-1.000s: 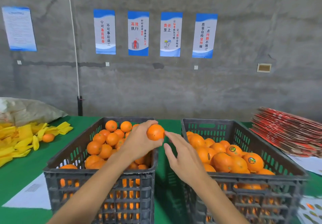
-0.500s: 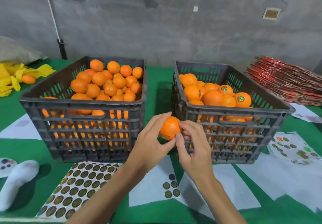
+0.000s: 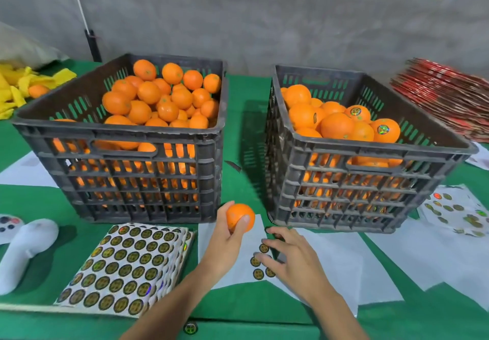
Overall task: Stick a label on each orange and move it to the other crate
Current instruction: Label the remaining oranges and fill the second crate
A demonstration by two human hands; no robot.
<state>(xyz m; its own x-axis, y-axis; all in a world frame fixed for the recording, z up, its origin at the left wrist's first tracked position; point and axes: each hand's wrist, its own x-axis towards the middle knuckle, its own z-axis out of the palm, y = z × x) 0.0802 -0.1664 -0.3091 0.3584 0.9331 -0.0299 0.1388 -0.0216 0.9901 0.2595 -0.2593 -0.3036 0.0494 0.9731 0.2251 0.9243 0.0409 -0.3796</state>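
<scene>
Two crates. One orange in hand. Four loose labels on backing paper. One full label stack. Two hands.

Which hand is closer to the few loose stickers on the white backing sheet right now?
Right. The right hand hovers over the loose stickers, fingers spread above them. The left hand is beside them to the left, holding the orange.

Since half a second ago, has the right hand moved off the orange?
Yes. The right hand has left the orange and dropped toward the near table edge, away from the right crate, onto the loose labels.
</scene>
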